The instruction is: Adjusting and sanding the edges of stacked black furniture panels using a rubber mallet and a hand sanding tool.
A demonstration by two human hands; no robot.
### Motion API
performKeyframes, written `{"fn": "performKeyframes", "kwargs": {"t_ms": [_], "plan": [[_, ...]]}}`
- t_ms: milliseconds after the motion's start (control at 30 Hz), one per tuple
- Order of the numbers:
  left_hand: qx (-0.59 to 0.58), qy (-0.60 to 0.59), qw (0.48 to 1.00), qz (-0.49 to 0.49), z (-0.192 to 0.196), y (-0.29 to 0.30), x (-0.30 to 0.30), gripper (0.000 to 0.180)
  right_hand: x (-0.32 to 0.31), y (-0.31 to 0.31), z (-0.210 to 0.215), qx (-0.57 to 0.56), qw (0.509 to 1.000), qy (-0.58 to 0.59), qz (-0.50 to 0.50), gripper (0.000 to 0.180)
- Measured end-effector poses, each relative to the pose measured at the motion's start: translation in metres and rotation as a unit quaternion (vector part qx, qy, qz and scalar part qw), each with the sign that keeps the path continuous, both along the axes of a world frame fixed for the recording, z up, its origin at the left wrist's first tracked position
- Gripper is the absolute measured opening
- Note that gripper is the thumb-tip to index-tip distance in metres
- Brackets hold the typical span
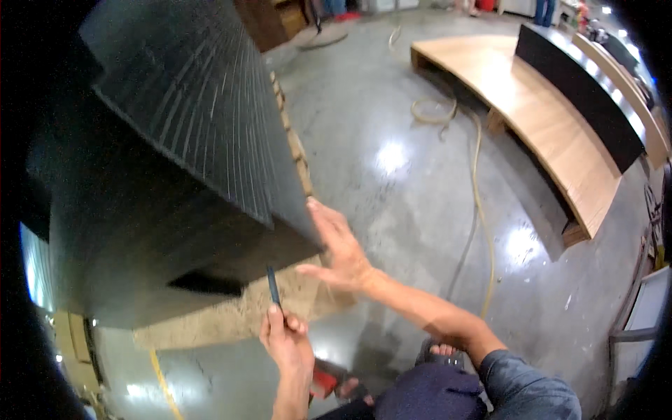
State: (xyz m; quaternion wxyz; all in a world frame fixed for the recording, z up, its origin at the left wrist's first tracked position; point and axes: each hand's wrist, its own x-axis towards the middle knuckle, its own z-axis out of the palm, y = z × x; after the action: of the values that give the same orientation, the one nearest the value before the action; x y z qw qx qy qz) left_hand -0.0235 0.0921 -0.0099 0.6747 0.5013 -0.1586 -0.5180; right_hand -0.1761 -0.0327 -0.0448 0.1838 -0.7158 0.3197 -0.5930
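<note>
One grey floor [392, 91] spreads beneath a big black stack [161, 231] on our left, its upper part streaked with pale lines. The stack seems to rest on a light wooden base [210, 329], probably to keep it off the floor. By the base's near right corner, our right hand [343, 255] has its fingers spread, gripping nothing, fingertips at the stack's side edge, likely to steady it. At the base's near edge, our left hand [283, 339] has its fingers closed around the lower end of a dark slim tool [274, 285], perhaps to leave the upper end free. The tool juts from those fingers toward the stack's lower edge; whether its tip touches, we cannot tell.
</note>
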Motion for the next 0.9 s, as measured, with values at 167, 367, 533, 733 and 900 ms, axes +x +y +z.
{"fn": "performKeyframes", "kwargs": {"t_ms": [167, 367, 533, 733, 900], "plan": [[-0.01, 0.005, 1.0, 0.027, -0.002, 0.0, 0.0, 0.028, 0.03, -0.056, 0.043, -0.067, 0.998, -0.01, 0.019, 0.09], [-0.003, -0.011, 1.0, -0.009, -0.009, -0.004, 0.006, 0.031, 0.024, -0.059, -0.003, -0.073, 0.997, -0.003, 0.017, 0.079], [0.036, 0.019, 0.999, -0.025, 0.016, 0.001, -0.01, 0.026, 0.012, -0.039, -0.089, 0.028, 0.998, 0.054, 0.003, 0.067], [0.039, 0.002, 0.998, -0.041, 0.005, 0.004, -0.01, 0.031, 0.005, -0.03, -0.033, 0.0, 0.999, -0.016, 0.032, 0.075], [0.062, -0.009, 0.998, -0.03, 0.005, -0.001, -0.022, 0.029, -0.008, -0.046, -0.031, 0.062, 0.987, -0.058, 0.14, 0.061]]}}
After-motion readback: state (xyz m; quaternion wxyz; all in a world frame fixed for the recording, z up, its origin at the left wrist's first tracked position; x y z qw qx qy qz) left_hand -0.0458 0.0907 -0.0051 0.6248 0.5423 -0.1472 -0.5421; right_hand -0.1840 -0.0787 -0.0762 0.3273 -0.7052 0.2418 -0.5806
